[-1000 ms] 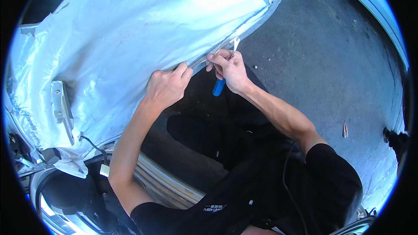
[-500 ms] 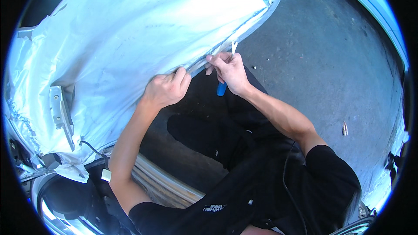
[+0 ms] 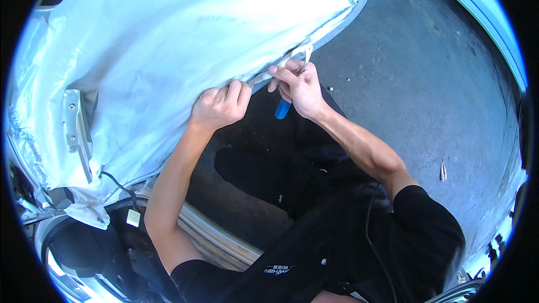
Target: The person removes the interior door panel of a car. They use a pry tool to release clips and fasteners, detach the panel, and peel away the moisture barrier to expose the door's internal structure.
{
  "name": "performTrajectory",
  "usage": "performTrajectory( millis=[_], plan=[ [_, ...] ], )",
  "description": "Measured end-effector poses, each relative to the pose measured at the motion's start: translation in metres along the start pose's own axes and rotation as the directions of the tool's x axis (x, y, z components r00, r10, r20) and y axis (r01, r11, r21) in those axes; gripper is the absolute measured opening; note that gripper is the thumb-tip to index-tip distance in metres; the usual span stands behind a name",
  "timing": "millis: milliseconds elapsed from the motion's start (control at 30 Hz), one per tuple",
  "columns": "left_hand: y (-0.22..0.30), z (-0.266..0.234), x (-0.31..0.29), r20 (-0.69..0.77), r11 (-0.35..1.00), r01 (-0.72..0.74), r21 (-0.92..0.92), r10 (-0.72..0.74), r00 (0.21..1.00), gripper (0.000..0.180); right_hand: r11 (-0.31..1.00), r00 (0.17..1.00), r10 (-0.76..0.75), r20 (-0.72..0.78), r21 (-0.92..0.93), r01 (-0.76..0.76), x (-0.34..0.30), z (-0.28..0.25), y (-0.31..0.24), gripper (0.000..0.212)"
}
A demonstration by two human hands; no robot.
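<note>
- the lower edge of the white film-covered panel (image 3: pixel 168 50), filling the upper left of the frame, is pinched shut by the left hand (image 3: pixel 220 106)
- a blue-handled tool (image 3: pixel 282 109) is clamped in the right hand (image 3: pixel 300 87) at centre, tip at the pale strip (image 3: pixel 303 56)
- the film is best kept taut and the tip shallow, so the panel is not scratched

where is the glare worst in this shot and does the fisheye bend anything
Head view: glare washes out the upper part of the silvery-white crinkled cover sheet; the grey concrete floor is evenly lit; both hands stay sharp, left hand and right hand; the pale blue curved edge at the upper right bows with the lens.
</note>
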State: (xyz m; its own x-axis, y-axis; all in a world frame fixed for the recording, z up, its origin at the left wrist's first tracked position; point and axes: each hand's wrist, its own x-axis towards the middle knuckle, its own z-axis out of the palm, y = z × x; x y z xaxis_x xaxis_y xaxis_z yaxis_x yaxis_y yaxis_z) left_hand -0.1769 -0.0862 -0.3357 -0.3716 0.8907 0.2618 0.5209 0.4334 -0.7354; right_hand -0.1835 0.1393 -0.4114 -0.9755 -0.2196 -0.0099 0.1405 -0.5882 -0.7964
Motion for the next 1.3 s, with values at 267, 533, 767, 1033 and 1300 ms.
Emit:
performTrajectory(
  millis=[267,533,767,1033,1300],
  plan=[
    [-0.001,-0.005,-0.004,0.001,0.992,-0.041,-0.116,0.041,0.999,0.025,1.000,1.000,-0.012,0.017,0.001,0.012,-0.007,0.003,-0.009,0.021],
    [-0.006,-0.002,-0.007,-0.131,0.970,-0.089,-0.228,0.060,0.990,0.023,0.999,0.999,-0.040,0.025,-0.004,0.040,-0.018,0.009,-0.016,0.019],
    [-0.010,-0.010,-0.011,-0.187,0.882,-0.094,-0.462,0.007,0.982,0.020,0.998,0.996,-0.036,0.079,-0.049,0.040,-0.035,0.020,-0.040,0.024],
    [-0.019,-0.029,-0.009,-0.118,0.834,0.133,-0.536,-0.230,0.966,0.036,0.805,0.756,-0.392,0.525,-0.202,0.557,-0.085,0.069,-0.084,0.017],
    [-0.005,-0.038,-0.003,0.105,0.908,0.371,-0.198,-0.356,0.928,0.052,0.123,0.997,0.081,-0.021,-0.992,-0.031,-0.030,-0.090,-0.077,0.045]
  ],
)
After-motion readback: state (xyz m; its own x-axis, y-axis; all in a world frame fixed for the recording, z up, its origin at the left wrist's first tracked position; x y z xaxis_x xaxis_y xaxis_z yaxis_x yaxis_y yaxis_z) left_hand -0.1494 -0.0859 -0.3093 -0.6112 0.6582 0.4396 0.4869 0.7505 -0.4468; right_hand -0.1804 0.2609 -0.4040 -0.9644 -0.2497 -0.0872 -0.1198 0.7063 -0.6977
